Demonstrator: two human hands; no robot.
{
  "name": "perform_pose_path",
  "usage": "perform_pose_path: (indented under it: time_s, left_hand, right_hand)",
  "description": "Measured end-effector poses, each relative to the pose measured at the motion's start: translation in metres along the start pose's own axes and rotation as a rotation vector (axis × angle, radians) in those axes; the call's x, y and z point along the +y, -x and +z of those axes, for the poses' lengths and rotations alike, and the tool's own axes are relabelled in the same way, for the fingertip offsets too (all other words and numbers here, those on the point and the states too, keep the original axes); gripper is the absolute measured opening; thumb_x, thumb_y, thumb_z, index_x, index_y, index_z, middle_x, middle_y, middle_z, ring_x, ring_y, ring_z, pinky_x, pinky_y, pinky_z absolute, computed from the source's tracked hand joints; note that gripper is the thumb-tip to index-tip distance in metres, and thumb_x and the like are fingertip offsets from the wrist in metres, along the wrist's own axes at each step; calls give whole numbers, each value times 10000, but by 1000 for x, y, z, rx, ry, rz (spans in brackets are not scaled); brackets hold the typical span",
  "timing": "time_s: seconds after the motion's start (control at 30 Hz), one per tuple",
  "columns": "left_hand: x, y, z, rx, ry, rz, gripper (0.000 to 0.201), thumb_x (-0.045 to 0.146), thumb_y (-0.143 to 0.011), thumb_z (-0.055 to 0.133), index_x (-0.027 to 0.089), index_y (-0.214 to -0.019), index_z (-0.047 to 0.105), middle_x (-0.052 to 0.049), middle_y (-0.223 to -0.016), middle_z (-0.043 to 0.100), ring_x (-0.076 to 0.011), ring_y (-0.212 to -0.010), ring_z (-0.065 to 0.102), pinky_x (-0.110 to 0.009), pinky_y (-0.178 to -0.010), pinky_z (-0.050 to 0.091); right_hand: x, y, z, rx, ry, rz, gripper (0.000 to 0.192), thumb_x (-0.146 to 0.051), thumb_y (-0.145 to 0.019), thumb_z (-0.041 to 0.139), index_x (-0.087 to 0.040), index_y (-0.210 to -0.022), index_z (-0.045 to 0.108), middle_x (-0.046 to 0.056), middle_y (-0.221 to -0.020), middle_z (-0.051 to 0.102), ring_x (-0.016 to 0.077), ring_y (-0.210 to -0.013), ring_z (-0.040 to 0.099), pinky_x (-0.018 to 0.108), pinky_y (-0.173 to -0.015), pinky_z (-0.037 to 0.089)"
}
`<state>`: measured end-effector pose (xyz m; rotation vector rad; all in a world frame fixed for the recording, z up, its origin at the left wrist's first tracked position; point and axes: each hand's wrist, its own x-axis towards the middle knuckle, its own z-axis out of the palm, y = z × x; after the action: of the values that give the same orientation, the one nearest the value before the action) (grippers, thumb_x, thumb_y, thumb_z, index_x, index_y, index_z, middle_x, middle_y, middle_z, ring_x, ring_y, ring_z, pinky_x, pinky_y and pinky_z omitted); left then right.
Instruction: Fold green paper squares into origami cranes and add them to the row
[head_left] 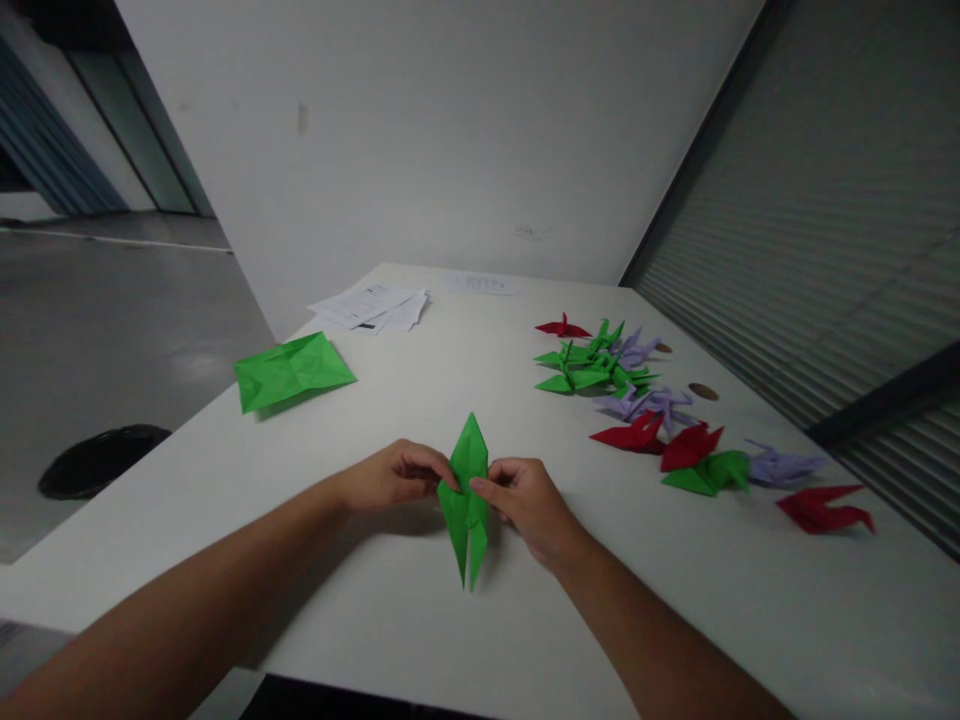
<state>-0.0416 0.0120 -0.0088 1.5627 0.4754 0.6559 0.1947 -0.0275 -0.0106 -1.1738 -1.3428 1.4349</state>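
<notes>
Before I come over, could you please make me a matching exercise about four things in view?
1. Origami cranes
2. Creased green sheet
3. Diamond-shaped green paper
4. Printed papers

A. Held by the left hand and right hand
B. White, overlapping
C. Right side of the table
D. Green, by the table's left edge

Pairs: 1-C, 2-D, 3-A, 4-B

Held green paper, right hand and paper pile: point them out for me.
Held green paper [466, 508]: head view, its middle, below the fingertips.
Right hand [534, 503]: head view, middle of the hand.
Paper pile [381, 304]: head view, middle of the pile.
</notes>
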Motion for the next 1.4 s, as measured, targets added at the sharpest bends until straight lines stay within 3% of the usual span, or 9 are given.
perform_pose_path:
  time_s: [0.17,0.5,0.67,0.8,1.13,1.3,1.4]
  left_hand:
    - [3,-1,0,-62,-109,59,177,267,-903,702,154,-1009,787,-109,-966,752,-188,-863,681,-304,-797,530]
    - [17,-3,12,-56,-112,24,206,379,-876,750,177,-888,789,-117,-936,736,-218,-868,684,-351,-827,535]
    - [2,-3,22,42,53,-25,206,323,-835,811,151,-896,714,-72,-874,707,-171,-780,653,-306,-747,510]
    - [-6,-6,31,138,133,34,264,244,-803,842,169,-934,626,-34,-898,665,-145,-775,637,-273,-707,494]
    - [-5,-9,39,263,128,44,364,233,-790,852,185,-1018,572,-26,-921,656,-141,-774,639,-264,-682,482]
    - [-3,-9,40,320,132,25,464,256,-803,841,203,-1156,544,-15,-858,658,-136,-720,626,-253,-634,466]
    - [-2,-9,41,358,164,-20,678,249,-780,852,234,-1345,477,8,-812,656,-133,-683,625,-253,-623,468]
  right_hand:
    - [0,1,0,-39,31,1,383,-471,-708,833,-185,-622,593,-84,-477,410,72,-441,295,242,-439,184]
    - [-1,2,0,-80,75,-20,393,-470,-702,822,-176,-600,582,-47,-559,466,93,-532,353,236,-474,218]
    - [-2,2,0,-80,117,-39,355,-436,-720,799,-179,-597,587,-52,-549,449,98,-530,352,241,-486,231]
    - [-2,1,0,-71,134,-51,372,-459,-725,797,-180,-596,587,-54,-555,448,97,-529,342,246,-489,231]
    - [1,1,2,-39,88,-6,412,-546,-752,785,-188,-640,616,-78,-476,388,90,-457,300,249,-447,191]
    - [0,2,3,-92,104,-2,457,-571,-766,778,-168,-612,629,-50,-532,446,94,-505,341,242,-476,229]
    - [1,2,3,-68,109,-15,450,-554,-748,798,-165,-600,627,-33,-560,496,108,-539,400,247,-511,276]
